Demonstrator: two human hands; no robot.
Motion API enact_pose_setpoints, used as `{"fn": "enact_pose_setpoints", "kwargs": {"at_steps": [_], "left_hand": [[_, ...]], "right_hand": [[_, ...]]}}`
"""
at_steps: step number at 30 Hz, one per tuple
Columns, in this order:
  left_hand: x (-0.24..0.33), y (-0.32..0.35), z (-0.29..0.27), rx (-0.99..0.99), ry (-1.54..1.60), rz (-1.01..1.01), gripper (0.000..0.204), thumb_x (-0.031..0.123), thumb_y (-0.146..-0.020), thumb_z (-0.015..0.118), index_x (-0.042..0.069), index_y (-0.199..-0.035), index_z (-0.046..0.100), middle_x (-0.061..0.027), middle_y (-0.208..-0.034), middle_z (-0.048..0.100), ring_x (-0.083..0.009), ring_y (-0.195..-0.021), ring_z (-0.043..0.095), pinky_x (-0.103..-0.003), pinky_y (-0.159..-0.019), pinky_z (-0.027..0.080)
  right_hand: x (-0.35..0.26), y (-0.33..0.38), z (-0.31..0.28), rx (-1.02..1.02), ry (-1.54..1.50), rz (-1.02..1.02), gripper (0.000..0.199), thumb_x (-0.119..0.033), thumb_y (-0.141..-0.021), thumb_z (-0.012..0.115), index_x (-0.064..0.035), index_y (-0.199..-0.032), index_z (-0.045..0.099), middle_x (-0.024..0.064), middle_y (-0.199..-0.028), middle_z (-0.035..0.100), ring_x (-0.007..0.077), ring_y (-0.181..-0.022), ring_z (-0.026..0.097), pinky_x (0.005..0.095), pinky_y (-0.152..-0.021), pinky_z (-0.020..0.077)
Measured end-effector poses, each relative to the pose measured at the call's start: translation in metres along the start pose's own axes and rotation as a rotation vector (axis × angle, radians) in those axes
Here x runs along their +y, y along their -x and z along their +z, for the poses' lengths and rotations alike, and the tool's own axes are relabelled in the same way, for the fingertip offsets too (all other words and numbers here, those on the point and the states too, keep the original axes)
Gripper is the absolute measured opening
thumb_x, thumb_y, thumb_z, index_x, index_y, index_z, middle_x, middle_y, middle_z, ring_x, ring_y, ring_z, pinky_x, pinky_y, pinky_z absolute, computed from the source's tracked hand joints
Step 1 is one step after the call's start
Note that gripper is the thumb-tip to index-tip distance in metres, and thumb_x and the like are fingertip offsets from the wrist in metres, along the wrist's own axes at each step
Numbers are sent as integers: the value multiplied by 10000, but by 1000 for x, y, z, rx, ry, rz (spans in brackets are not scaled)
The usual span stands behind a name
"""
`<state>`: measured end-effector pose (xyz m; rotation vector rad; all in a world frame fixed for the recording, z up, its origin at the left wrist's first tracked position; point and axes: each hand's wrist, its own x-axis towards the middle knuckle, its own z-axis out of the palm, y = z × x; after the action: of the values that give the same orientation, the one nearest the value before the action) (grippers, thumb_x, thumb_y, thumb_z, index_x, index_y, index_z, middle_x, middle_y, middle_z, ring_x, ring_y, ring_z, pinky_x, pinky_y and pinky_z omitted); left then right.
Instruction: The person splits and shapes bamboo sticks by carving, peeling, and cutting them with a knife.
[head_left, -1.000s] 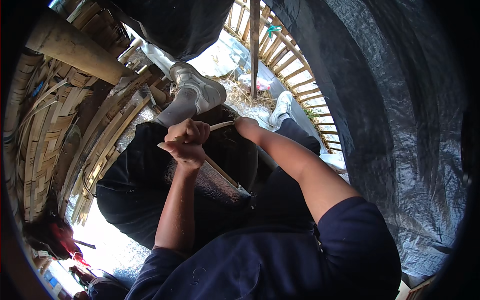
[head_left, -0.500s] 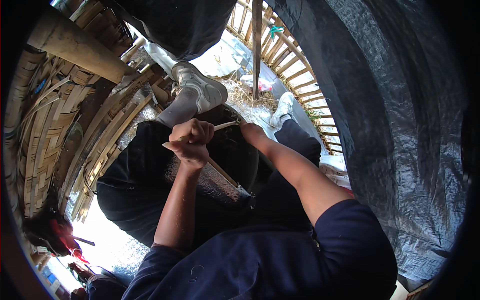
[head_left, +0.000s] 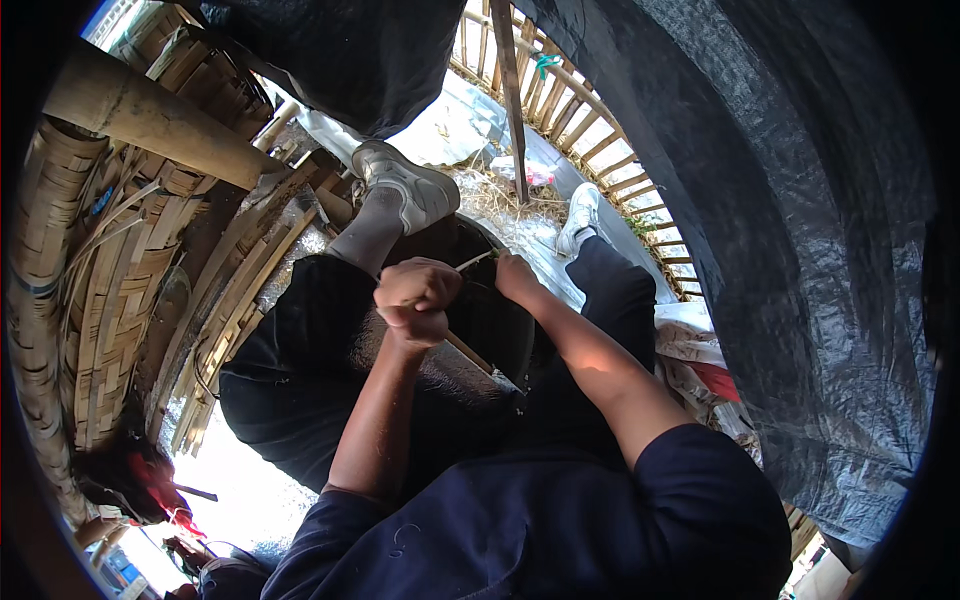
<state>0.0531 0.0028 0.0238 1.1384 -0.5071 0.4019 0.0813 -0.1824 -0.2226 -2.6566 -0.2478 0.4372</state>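
Note:
My left hand (head_left: pixel 418 298) is closed in a fist above my left thigh. A pale thin strip (head_left: pixel 474 261) runs from this fist to my right hand (head_left: pixel 518 280), whose fingers are pressed together at the strip's far end. Below the left fist a straight wooden stick (head_left: pixel 468 352) slants down toward my lap; its upper end is hidden, so I cannot tell whether the fist grips it too. Under both hands, between my legs, is a dark rounded thing (head_left: pixel 515 325), partly covered by my arms and thigh.
Woven bamboo panels (head_left: pixel 110 330) and a thick bamboo pole (head_left: pixel 150 120) stand at the left, beside stacked bamboo slats (head_left: pixel 225 310). Dark plastic sheeting (head_left: pixel 800 250) hangs along the right. A slatted bamboo fence (head_left: pixel 590 130) curves behind a thin upright post (head_left: pixel 510 100). Dry straw (head_left: pixel 510 205) lies near my shoes.
My hands have come slightly closer together, and less of the strip shows between them. The left fist has turned, hiding a pale tip that stuck out by its thumb. The whole view has shifted a little.

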Motion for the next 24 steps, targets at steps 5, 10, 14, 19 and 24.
{"fn": "enact_pose_setpoints", "kwargs": {"at_steps": [5, 10, 14, 19, 24], "left_hand": [[4, 8, 7, -81, -80, 45, 710, 658, -947, 226, 87, -524, 237, 4, -446, 255, -133, -338, 296, -257, -342, 217], [4, 7, -2, -41, -60, 4, 726, 685, -931, 216, 84, -523, 243, 0, -444, 253, -125, -353, 282, -259, -357, 205], [3, 12, 3, -80, -42, -43, 745, 705, -918, 215, 77, -519, 246, 0, -444, 258, -120, -364, 273, -271, -371, 193], [6, 17, 16, -123, -93, -23, 750, 688, -933, 204, 59, -526, 250, -7, -457, 269, -136, -374, 300, -285, -389, 195], [5, 18, 14, -155, -128, -36, 746, 688, -933, 203, 57, -536, 237, -14, -465, 255, -140, -384, 312, -289, -395, 199]], "right_hand": [[-25, 22, -37, -207, 141, 54, 272, -49, -819, 483, 117, -1024, 550, 299, -946, 649, 393, -903, 668, 422, -810, 544], [-31, 49, -60, -277, 67, 178, 305, -62, -790, 503, 109, -1037, 556, 312, -976, 642, 396, -943, 658, 431, -843, 531], [-27, 59, -67, -287, 74, 209, 308, -78, -770, 536, 87, -1023, 593, 294, -985, 651, 406, -947, 653, 446, -861, 522], [-30, 66, -67, -244, 81, 249, 291, -87, -763, 552, 73, -993, 630, 275, -997, 656, 399, -955, 653, 447, -849, 527], [-33, 57, -66, -289, 152, 284, 311, -91, -776, 552, 74, -1027, 632, 265, -1058, 646, 369, -1009, 649, 421, -849, 537]]}}
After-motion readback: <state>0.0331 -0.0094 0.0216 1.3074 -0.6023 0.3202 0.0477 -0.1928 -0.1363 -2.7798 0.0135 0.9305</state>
